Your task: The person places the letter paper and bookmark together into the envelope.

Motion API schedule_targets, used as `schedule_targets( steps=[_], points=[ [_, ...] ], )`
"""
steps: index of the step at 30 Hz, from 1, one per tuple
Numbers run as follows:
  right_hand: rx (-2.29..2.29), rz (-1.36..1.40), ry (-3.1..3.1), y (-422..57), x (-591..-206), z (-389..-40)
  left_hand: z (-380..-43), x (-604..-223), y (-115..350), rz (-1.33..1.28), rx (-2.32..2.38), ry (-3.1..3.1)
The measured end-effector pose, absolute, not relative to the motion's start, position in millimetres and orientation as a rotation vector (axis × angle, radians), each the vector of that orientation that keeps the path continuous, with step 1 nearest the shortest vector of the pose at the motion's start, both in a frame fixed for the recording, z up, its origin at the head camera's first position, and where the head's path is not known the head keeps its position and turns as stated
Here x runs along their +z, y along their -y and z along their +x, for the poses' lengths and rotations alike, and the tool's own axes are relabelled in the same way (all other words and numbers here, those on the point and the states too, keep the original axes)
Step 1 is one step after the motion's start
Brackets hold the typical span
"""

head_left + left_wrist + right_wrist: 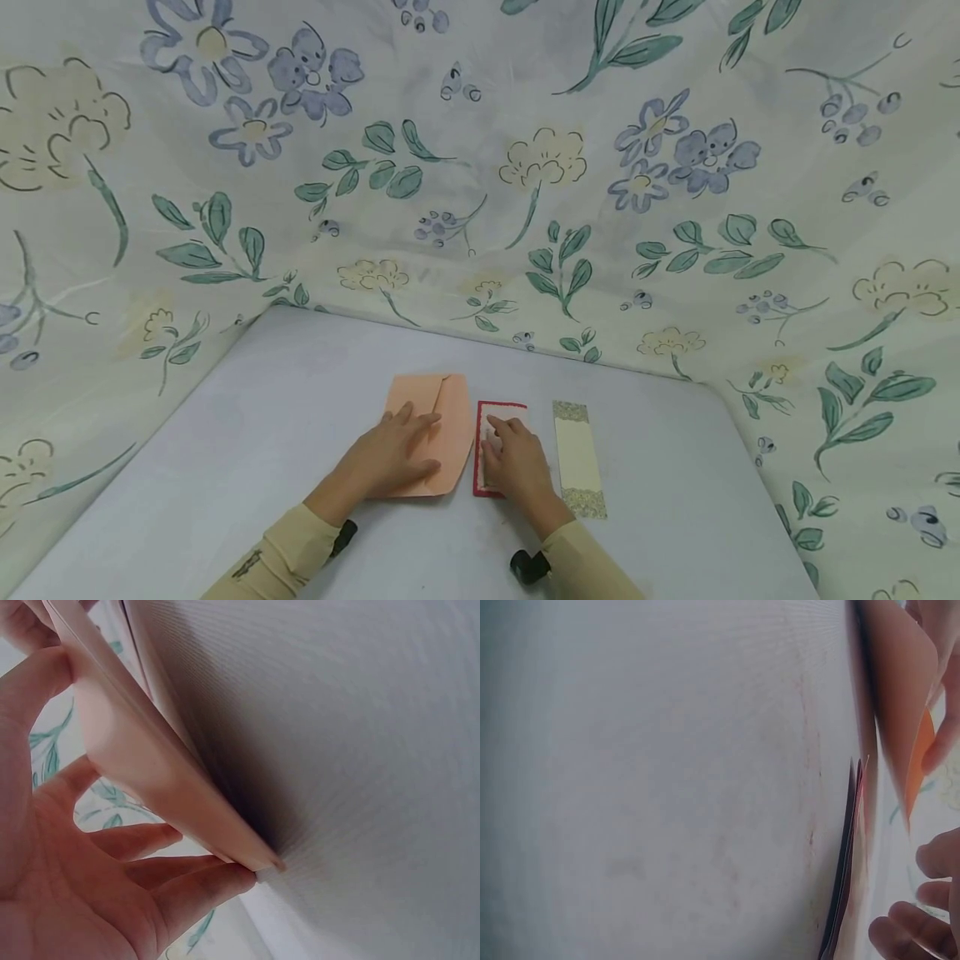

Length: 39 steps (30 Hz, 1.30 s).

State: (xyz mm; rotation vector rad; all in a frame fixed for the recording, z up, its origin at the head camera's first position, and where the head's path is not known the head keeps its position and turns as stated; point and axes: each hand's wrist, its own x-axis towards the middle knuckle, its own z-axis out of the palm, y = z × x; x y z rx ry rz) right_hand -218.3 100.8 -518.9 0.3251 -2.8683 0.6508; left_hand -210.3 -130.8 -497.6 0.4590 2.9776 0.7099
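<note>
A peach envelope (453,437) lies on the white table, its flap side facing up. My left hand (392,454) rests spread across it, and the left wrist view has fingertips (232,881) along its edge. Orange inner paper (922,754) shows at the envelope's raised edge in the right wrist view. Just right of the envelope is a folded card (506,407) with a red border, partly hidden under my right hand (522,462). That hand's fingers are loosely bent over the card. From the side, the card's layered edges (847,855) stand slightly apart.
A cream paper strip (577,454) with glittery gold ends lies to the right of the card. Floral fabric (480,183) walls in the white table (675,500) at the back and both sides. Black wrist devices (529,567) sit under the forearms.
</note>
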Motion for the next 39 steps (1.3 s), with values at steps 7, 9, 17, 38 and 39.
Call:
schedule_targets(
  steps=[7,9,17,38,39],
  points=[
    [0.672,0.288,2.898,-103.2,-519.6,-219.0,-209.9,-497.0,130.7,0.462,0.702,-2.984],
    [0.671,0.283,2.895,-104.2,-520.2,-219.3,-209.9,-497.1,130.8,0.464,0.703,-2.983],
    [0.642,0.290,2.854,-108.5,-521.1,-220.2,-210.1,-497.5,130.9,0.451,0.713,-2.980],
    [0.488,0.217,2.896,-115.2,-523.6,-222.0,-210.5,-499.5,130.5,0.447,0.723,-2.973],
    [0.475,0.206,2.904,-115.4,-523.6,-222.3,-210.5,-499.5,130.4,0.445,0.722,-2.973]
  ],
)
